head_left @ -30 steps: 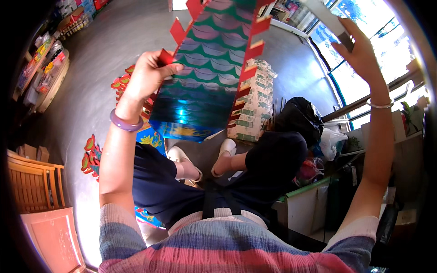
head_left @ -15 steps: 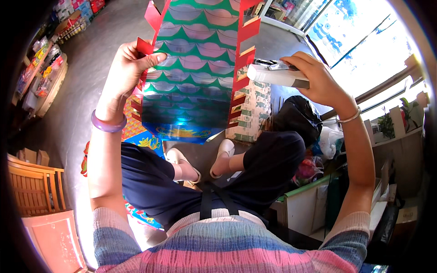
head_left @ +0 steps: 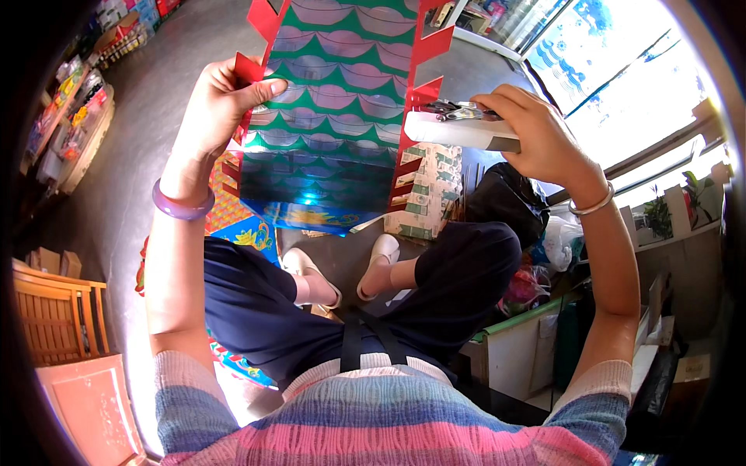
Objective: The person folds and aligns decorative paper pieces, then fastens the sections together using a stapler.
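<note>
In front of me is a shiny paper piece (head_left: 334,101), green with rows of pale purple scallops, a blue lower end and red notched tabs down both sides. Its left edge is pinched by my left hand (head_left: 225,109), thumb on the patterned face, beside a red tab. At the opposite edge, my right hand (head_left: 540,136) grips a stapler (head_left: 454,128) with a white body and metal parts. The stapler's tip meets the red tabs (head_left: 423,93) there. My fingers partly cover its rear end.
A tan and green printed stack (head_left: 427,186) lies beyond my right knee, next to a black plastic bag (head_left: 509,202). Patterned blue and gold paper (head_left: 252,237) is near my left knee. A wooden chair (head_left: 58,318) stands left, display shelves (head_left: 85,128) far left, a green-topped cabinet (head_left: 517,342) right.
My right hand has brought the stapler a little left, onto the edge tabs. The paper has shifted slightly, its lower end rising, while my left hand keeps its pinch.
</note>
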Motion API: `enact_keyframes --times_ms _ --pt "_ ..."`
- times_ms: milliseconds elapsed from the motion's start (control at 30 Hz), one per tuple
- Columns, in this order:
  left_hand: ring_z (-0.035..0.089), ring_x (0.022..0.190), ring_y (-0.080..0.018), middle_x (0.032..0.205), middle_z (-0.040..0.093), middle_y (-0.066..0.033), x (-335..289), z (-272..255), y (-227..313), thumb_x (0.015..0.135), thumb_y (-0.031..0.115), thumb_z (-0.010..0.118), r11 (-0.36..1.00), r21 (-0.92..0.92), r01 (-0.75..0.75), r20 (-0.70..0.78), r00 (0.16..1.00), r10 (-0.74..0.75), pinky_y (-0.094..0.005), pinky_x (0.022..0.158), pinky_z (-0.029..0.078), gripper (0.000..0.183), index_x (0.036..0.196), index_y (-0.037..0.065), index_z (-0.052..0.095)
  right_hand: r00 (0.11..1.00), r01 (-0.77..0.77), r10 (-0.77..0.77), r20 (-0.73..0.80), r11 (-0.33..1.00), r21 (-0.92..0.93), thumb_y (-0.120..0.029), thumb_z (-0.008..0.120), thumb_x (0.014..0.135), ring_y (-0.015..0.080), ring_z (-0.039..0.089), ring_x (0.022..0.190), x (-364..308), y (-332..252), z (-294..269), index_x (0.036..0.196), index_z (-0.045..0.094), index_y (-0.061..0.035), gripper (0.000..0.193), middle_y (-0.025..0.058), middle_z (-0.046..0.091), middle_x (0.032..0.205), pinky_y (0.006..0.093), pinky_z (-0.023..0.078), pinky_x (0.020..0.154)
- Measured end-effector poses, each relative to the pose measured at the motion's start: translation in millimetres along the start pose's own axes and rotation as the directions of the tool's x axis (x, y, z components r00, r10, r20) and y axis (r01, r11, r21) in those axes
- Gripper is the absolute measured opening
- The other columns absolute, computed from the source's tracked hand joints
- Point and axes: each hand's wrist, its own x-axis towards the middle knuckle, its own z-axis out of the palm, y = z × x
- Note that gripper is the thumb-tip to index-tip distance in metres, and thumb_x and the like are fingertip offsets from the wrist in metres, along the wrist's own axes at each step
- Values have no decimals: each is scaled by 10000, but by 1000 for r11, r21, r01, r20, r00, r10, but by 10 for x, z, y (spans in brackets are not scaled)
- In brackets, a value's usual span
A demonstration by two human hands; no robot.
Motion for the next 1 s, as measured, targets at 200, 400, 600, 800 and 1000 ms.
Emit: enact_keyframes --times_ms 200,400,600,800,1000 --pt "524 647 -48 722 610 13 2 -22 -22 744 37 690 999 2 -40 17 999 40 -199 615 424 164 890 -4 626 999 24 -23 23 999 -47 27 657 541 288 547 911 23 -56 -12 1079 534 -18 554 109 557 976 359 450 822" --pt "487 552 -19 682 618 20 -20 -29 -17 766 73 676 996 9 -92 -34 995 92 -171 467 349 74 794 34 619 999 26 -24 32 996 -86 48 635 553 282 532 940 10 -72 -22 1083 528 -9 544 115 544 996 352 440 845" --pt "472 508 -9 661 611 28 -35 -45 38 766 81 679 999 -28 -29 -61 998 27 -154 417 325 72 794 49 621 1000 29 -28 12 995 -100 67 614 553 280 526 944 -35 -82 56 1078 523 0 537 114 536 994 348 441 839" --pt "476 507 -8 658 613 27 -27 -62 -10 767 83 678 994 12 -109 -35 993 110 -151 413 325 69 791 50 622 999 21 -18 36 996 -90 73 599 546 279 527 927 -39 -110 86 1075 524 0 539 112 538 993 348 443 832" --pt "505 630 -31 718 616 22 -13 -184 -44 753 50 685 1000 9 -18 14 1000 18 -179 587 395 135 875 17 638 1000 16 -15 14 996 -85 59 612 545 279 529 924 -59 -103 130 1077 520 -2 543 112 539 991 352 444 828"
